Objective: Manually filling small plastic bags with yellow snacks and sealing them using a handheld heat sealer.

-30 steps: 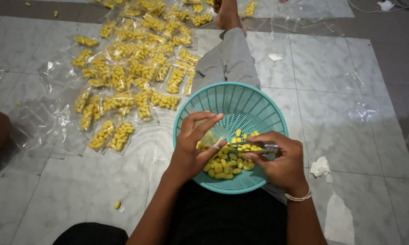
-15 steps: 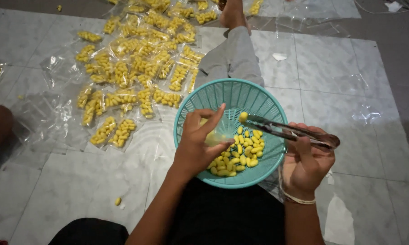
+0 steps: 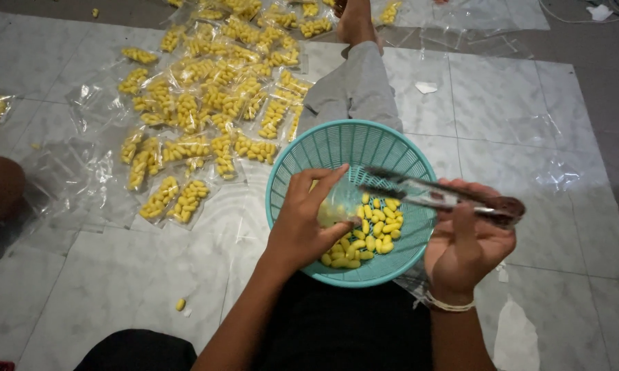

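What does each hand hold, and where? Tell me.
Left hand pinches a small clear bag at its side. Right hand grips metal tongs near the hinge end.

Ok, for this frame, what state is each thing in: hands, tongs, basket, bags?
Left hand: pinching a small clear plastic bag, partly filled, over the basket.
Right hand: gripping metal tongs, tips nearly closed, empty.
Teal plastic basket: upright, holding loose yellow pieces.
Filled clear packets: scattered on the tiled floor.

Head view, steeply downward (close)
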